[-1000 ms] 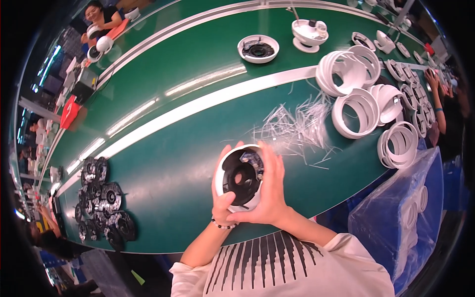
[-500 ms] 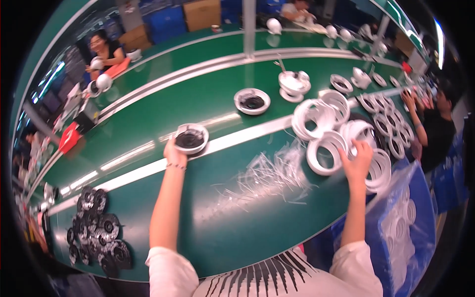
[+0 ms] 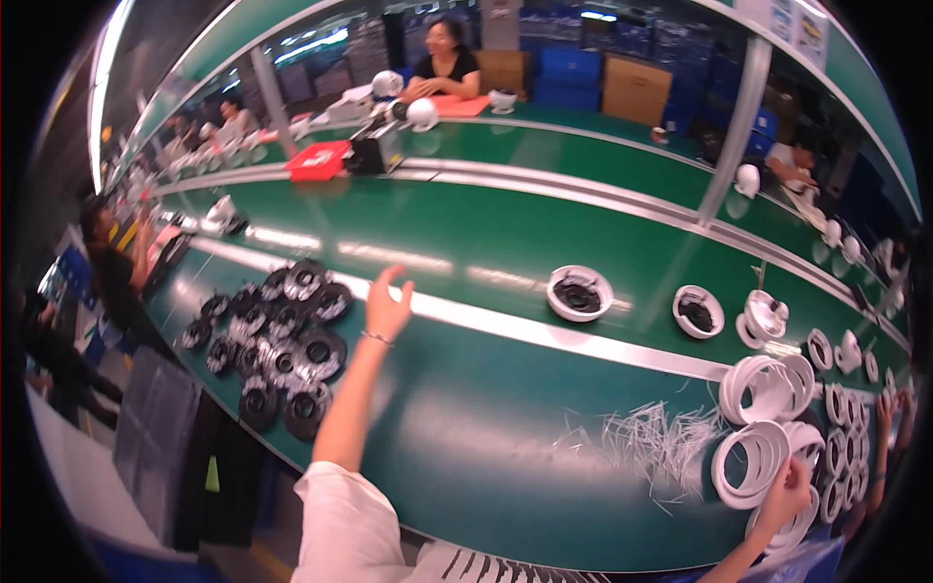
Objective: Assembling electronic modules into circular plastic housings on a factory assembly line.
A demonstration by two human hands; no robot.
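My left hand (image 3: 389, 306) is raised with nothing in it, fingers apart, just right of a pile of black ring-shaped parts (image 3: 284, 361) with shiny clear wrapping. To its right, a white round housing (image 3: 580, 293) with a black part inside stands on the green conveyor belt. At the lower right, my right hand (image 3: 785, 497) is at the stacked white rings (image 3: 743, 464), its fingers bent together at the rim of one. The grip itself is partly hidden by the hand.
Thin clear strips (image 3: 661, 442) lie heaped left of the rings. Another filled housing (image 3: 698, 311) and a white lamp-like assembly (image 3: 765, 316) stand farther right on the belt. A red tray (image 3: 319, 160) sits beyond it. Co-workers are at the far side and both ends.
My view has turned left. My left hand has let go of the white housing, which now stands on the belt, and has moved left toward the black parts. My right hand's fingers have closed at the rings.
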